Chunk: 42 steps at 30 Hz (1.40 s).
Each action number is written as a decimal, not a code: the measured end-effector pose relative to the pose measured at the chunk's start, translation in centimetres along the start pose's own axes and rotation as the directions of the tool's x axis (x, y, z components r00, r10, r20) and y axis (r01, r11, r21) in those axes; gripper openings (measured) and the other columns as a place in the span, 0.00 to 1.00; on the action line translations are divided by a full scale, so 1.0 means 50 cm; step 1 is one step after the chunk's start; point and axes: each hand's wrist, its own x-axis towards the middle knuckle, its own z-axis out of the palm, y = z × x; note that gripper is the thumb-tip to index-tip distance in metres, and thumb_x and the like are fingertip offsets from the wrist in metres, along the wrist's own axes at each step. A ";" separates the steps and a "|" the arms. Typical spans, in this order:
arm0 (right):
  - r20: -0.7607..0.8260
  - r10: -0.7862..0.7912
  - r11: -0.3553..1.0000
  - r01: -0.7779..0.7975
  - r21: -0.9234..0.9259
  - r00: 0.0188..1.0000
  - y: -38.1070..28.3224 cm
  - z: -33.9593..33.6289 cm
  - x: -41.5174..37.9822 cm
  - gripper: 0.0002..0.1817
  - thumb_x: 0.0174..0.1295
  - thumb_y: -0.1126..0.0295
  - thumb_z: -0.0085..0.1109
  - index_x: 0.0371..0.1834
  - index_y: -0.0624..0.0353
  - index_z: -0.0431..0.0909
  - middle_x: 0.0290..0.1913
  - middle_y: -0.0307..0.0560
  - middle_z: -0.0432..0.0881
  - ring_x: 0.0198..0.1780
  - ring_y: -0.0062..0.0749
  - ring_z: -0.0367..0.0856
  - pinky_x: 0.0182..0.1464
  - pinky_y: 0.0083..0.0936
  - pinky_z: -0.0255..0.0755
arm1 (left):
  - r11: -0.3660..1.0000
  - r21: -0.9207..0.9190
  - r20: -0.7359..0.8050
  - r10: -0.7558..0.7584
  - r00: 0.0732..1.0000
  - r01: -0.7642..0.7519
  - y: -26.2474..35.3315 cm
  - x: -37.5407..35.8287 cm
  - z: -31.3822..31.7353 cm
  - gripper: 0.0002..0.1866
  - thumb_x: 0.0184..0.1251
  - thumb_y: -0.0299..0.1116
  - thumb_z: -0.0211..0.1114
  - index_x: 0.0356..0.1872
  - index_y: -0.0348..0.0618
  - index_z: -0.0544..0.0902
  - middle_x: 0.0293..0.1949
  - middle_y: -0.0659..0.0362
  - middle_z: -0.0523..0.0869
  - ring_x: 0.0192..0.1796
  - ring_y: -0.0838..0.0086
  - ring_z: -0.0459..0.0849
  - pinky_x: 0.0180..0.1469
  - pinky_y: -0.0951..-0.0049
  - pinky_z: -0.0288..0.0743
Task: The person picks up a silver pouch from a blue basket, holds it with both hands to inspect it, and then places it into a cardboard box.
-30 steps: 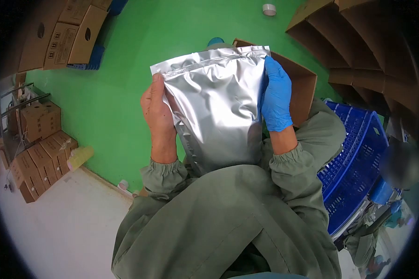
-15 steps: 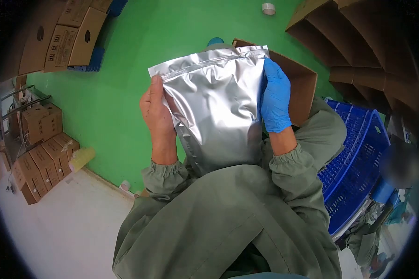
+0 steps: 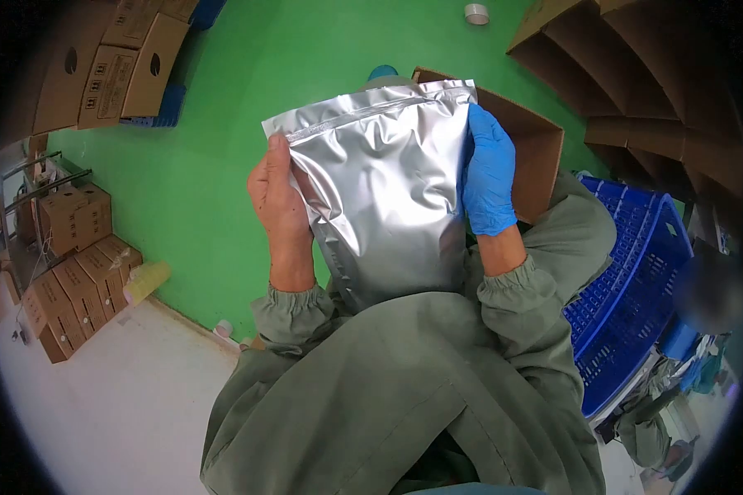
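A shiny silver foil pouch is held upright in front of my body, its zip-style top edge facing away from me. My left hand, bare, grips the pouch's left side near the top, thumb on the front. On the opposite side my right hand, in a blue glove, is closed on the upper right edge; some of its fingers are hidden behind the foil. The pouch's lower end disappears against my green-grey clothing. Partly behind the pouch and my gloved hand stands an open cardboard box.
Blue plastic crates stand at my right. Several open cartons are at the upper right, with stacked cartons at the upper left and more boxes at the left. A tape roll lies on the green floor.
My hands and the pouch stay practically still. At the far right edge, a person in the background has shifted slightly.
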 end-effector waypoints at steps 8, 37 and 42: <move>-0.022 -0.026 0.999 0.026 0.020 0.999 -0.002 0.007 -0.006 0.17 0.69 0.63 0.51 0.47 0.68 0.80 0.41 0.39 0.82 0.42 0.18 0.74 0.49 0.18 0.68 | 0.996 0.071 0.065 0.040 0.997 -0.045 -0.017 0.012 -0.029 0.18 0.74 0.42 0.55 0.28 0.39 0.82 0.18 0.71 0.72 0.20 0.89 0.66 0.22 0.84 0.56; -0.004 0.008 0.994 -0.007 0.109 1.000 0.012 0.002 0.003 0.15 0.69 0.65 0.50 0.43 0.67 0.80 0.39 0.36 0.80 0.41 0.18 0.72 0.48 0.18 0.68 | 0.982 0.179 0.082 0.040 0.996 -0.054 -0.008 0.005 -0.024 0.17 0.72 0.39 0.56 0.23 0.44 0.79 0.12 0.72 0.68 0.13 0.89 0.62 0.15 0.84 0.50; -0.007 0.001 0.995 0.000 0.098 1.000 0.015 0.000 0.004 0.15 0.69 0.65 0.51 0.43 0.67 0.80 0.39 0.37 0.80 0.41 0.18 0.72 0.49 0.18 0.68 | 0.976 0.196 0.107 0.072 0.992 -0.092 -0.017 0.009 -0.030 0.17 0.73 0.40 0.56 0.24 0.44 0.79 0.12 0.71 0.67 0.13 0.89 0.63 0.15 0.84 0.50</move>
